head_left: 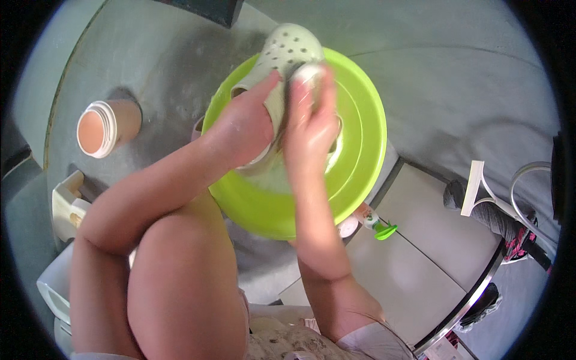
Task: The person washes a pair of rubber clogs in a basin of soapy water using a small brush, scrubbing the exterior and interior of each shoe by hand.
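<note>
A pale cream clog [290,45] with round holes over its toe is held up above a lime-green basin [373,129], toe pointing away from me. My left hand [245,127] grips the clog near its heel opening. Pressed against the clog's right side is a small white-backed scrub brush [308,73] with a dark edge, clasped in my right hand [311,129]. Motion blurs that hand and the brush. Cloudy water shows in the basin below, and another pale object there is mostly hidden behind my right hand.
At the left stand a peach-coloured jar [93,132] with a white threaded rim and a cream plastic piece [67,204]. A bottle with a green nozzle [384,230] lies right of the basin, beside white panels [414,240]. Farther right is a white squeegee [474,189]. My bare knee is close below the basin.
</note>
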The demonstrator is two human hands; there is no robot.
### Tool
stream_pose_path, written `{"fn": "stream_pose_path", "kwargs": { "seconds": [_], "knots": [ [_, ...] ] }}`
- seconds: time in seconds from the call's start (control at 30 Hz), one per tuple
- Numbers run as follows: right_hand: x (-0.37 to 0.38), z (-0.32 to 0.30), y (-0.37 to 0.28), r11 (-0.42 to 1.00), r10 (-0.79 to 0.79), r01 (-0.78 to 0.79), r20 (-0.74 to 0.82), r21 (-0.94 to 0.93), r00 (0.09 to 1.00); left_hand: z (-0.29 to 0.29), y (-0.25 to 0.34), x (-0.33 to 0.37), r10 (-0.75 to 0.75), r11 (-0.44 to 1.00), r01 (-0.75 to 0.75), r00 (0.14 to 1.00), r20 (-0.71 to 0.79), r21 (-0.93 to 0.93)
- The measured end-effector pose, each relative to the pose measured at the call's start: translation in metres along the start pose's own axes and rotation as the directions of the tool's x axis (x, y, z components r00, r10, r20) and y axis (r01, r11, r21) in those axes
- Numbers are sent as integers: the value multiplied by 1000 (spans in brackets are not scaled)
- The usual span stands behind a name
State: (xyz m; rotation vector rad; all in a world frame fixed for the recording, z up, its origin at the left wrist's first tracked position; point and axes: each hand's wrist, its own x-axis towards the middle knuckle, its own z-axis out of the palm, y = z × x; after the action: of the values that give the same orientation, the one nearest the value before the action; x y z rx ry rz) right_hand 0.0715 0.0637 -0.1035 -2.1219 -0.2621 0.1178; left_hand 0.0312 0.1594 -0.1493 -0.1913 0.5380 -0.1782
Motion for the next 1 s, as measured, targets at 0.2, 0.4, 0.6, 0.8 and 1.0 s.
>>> {"fn": "stream_pose_path", "kwargs": {
  "seconds": [0.2, 0.4, 0.6, 0.8, 1.0],
  "knots": [
    [-18, 3, 4, 999, 45, -44, 200, -10, 979, 37, 10, 1, 260, 889, -249, 965, 24, 384],
    [13, 27, 5, 979, -11, 49, -189, 196, 982, -40, 59, 40, -225, 939, -75, 606, 763, 336],
    [4, 21, -10, 980, -192, 194, 41, -43, 981, 38, 6, 5, 259, 929, -243, 966, -20, 277],
    [22, 7, 15, 998, 33, -31, 27, -48, 999, 5, 5, 2, 503, 272, -288, 856, 120, 918],
    [22, 6, 14, 997, 53, -53, 10, 56, 999, -6, 11, 8, 488, -389, -231, 770, 413, 892]
  ]
}}
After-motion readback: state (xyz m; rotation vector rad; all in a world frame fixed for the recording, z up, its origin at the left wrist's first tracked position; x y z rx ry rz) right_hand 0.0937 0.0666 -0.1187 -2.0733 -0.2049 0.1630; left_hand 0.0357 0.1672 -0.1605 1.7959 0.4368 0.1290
